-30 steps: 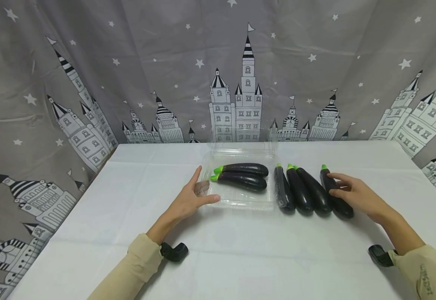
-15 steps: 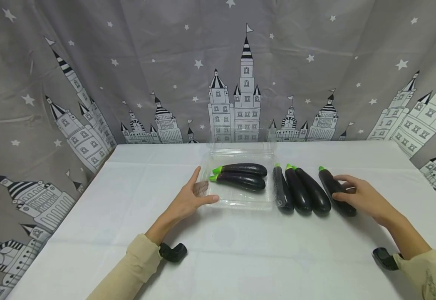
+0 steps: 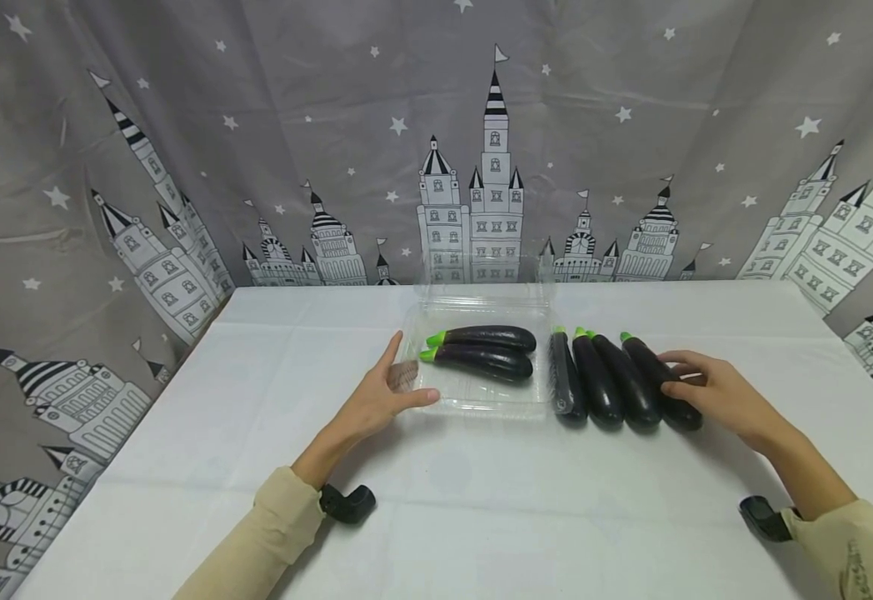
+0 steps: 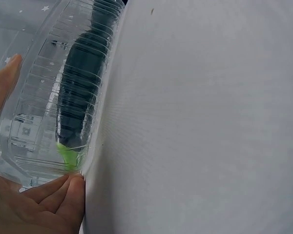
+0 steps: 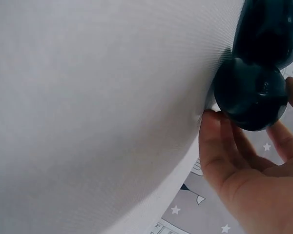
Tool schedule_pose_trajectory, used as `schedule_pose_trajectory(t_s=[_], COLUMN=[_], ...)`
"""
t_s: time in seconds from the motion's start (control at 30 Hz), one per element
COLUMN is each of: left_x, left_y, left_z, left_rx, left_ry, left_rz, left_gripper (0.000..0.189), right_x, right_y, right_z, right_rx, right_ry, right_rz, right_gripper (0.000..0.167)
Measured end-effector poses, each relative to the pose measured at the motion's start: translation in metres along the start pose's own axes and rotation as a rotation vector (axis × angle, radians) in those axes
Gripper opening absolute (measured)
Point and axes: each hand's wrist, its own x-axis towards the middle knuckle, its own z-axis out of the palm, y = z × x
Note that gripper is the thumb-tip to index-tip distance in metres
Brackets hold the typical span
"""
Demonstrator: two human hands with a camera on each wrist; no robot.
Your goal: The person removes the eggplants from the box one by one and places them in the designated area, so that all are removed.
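Observation:
A clear plastic clamshell box (image 3: 481,407) stands with its lid up, holding two dark eggplants (image 3: 485,360) with green stem ends. My left hand (image 3: 372,404) grips its front left corner, the thumb along the front rim and the fingers at the left wall. In the left wrist view, bent fingertips (image 4: 71,197) touch the box below one stem end. To the right of the box, several eggplants (image 3: 620,383) lie side by side. My right hand (image 3: 729,400) holds the rightmost eggplant (image 5: 251,97) between thumb and fingers; it lies against its neighbour.
A white cloth (image 3: 466,508) covers the table. Behind it hangs a grey curtain (image 3: 316,100) printed with castles and stars. The raised transparent lid (image 3: 481,268) stands against the curtain, barely visible.
My right hand has moved the rightmost eggplant left, closing the gap to the row, after a slight shift right. My left hand and the box have stayed in place.

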Motion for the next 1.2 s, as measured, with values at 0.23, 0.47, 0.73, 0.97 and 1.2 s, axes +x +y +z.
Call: schedule_pose_trajectory(t_s=[0.23, 0.47, 0.73, 0.97, 1.2], left_x=[0.0, -0.001, 0.001, 0.001, 0.0], left_y=[0.001, 0.001, -0.001, 0.0, 0.0], left_z=[0.0, -0.001, 0.0, 0.0, -0.001], left_rx=[-0.004, -0.015, -0.02, -0.007, -0.004], left_ry=[-0.001, -0.006, -0.004, -0.011, -0.015], left_rz=[-0.01, -0.003, -0.007, -0.005, -0.008], left_gripper=[0.117, 0.116, 0.116, 0.116, 0.115], right_x=[-0.002, -0.004, -0.005, -0.009, -0.011], right_y=[-0.002, -0.004, -0.008, -0.017, -0.039], right_z=[-0.001, 0.0, 0.002, 0.001, 0.009], right_rx=[0.006, 0.02, 0.031, 0.001, -0.001], right_ry=[0.019, 0.023, 0.034, 0.079, 0.14], right_rz=[0.053, 0.066, 0.076, 0.024, -0.104], right_gripper=[0.056, 0.057, 0.059, 0.056, 0.047])
